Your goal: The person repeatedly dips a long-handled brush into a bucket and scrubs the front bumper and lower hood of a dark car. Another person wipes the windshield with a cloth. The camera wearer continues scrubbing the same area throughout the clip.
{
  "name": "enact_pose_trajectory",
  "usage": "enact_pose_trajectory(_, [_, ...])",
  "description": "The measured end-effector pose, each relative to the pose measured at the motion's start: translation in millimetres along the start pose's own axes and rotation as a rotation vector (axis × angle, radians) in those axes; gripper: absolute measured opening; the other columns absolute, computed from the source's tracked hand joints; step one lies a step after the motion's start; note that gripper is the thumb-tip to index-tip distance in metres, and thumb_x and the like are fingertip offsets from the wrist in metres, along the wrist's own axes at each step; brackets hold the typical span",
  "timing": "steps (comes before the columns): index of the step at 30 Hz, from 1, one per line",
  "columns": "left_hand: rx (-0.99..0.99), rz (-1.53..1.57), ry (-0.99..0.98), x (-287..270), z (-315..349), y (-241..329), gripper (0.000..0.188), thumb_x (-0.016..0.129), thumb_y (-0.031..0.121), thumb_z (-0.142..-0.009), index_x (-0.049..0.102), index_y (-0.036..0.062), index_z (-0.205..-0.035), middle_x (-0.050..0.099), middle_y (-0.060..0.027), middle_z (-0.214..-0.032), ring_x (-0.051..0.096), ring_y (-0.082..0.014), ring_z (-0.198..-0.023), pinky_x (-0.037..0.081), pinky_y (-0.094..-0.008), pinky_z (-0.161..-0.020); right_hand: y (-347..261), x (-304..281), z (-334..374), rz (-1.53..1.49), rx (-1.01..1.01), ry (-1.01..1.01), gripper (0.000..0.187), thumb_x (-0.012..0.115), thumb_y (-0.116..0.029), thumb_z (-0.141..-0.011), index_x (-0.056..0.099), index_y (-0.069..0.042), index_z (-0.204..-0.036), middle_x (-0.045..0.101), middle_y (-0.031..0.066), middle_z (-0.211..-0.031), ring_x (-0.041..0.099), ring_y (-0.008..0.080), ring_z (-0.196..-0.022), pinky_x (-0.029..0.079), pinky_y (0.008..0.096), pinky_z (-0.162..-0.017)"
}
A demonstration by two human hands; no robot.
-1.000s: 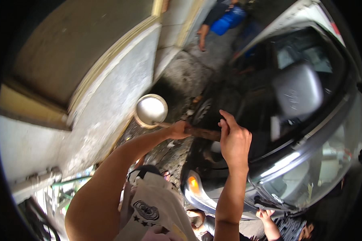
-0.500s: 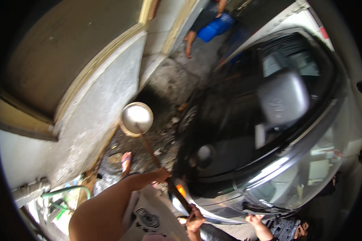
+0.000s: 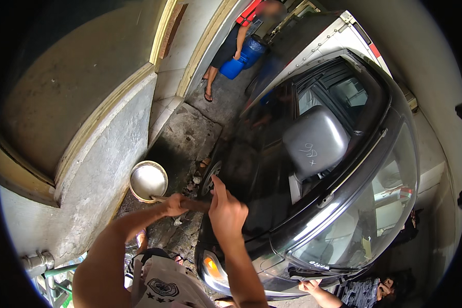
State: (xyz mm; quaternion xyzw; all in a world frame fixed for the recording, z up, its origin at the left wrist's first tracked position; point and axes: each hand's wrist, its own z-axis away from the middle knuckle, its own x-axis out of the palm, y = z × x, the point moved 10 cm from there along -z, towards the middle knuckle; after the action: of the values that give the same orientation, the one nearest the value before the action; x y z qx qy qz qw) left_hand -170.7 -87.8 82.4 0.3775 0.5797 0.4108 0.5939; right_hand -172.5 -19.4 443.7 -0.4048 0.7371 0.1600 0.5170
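Two hands meet over a narrow concrete gap between a wall and a black car. Left hand point(image 3: 173, 204) is clamped around the wooden handle point(image 3: 192, 204) of a ladle-like dipper; its round metal bowl point(image 3: 148, 180) hangs out to the left, just beside the grey plastered wall point(image 3: 95, 169), holding a pale liquid. Right hand point(image 3: 226, 211) rests on the handle's near end, fingers together and index finger raised; whether it grips cannot be told. Black car point(image 3: 313, 169) crowds the right side, its grey side mirror point(image 3: 315, 141) projecting outward. Farther along the passage, another person stands beside a blue container point(image 3: 245, 56). A second person's hand point(image 3: 309, 285) touches the car's lower edge.
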Motion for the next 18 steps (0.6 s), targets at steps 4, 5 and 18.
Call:
enact_pose_trajectory(4, [0.105, -0.172, -0.002, 80.7, 27.7, -21.3, 0.030, 0.071, 0.023, -0.070, 0.071, 0.0102, -0.097, 0.071, -0.0178, -0.090, 0.070, -0.0360, -0.088, 0.055, -0.0456, -0.078, 60.1, 5.8, 131.4, -0.123, 0.104, 0.090, 0.029, 0.061, 0.002, -0.089, 0.070, -0.012, -0.113, 0.074, 0.0072, -0.079, 0.072, 0.0224, -0.065, 0.056, 0.0330, -0.055])
enact_pose_trajectory(5, [0.081, -0.216, -0.095, 113.0, 36.3, -30.7, 0.030, 0.072, 0.024, -0.069, 0.071, 0.0103, -0.095, 0.071, -0.0174, -0.088, 0.069, -0.0368, -0.087, 0.055, -0.0461, -0.078, 84.6, 14.5, 179.1, -0.183, 0.236, 0.015, 0.027, 0.060, 0.002, -0.091, 0.070, -0.009, -0.113, 0.074, 0.0107, -0.080, 0.074, 0.0228, -0.069, 0.057, 0.0318, -0.059])
enact_pose_trajectory(18, [0.044, -0.300, -0.369, 150.0, 18.4, -1.2, 0.037, 0.074, 0.035, -0.073, 0.070, 0.0096, -0.100, 0.070, -0.0185, -0.087, 0.069, -0.0375, -0.089, 0.054, -0.0498, -0.079, 131.9, -20.9, 220.8, -0.157, 0.163, -0.031, 0.038, 0.062, 0.010, -0.077, 0.074, -0.009, -0.108, 0.072, 0.0081, -0.078, 0.068, 0.0176, -0.058, 0.053, 0.0308, -0.054])
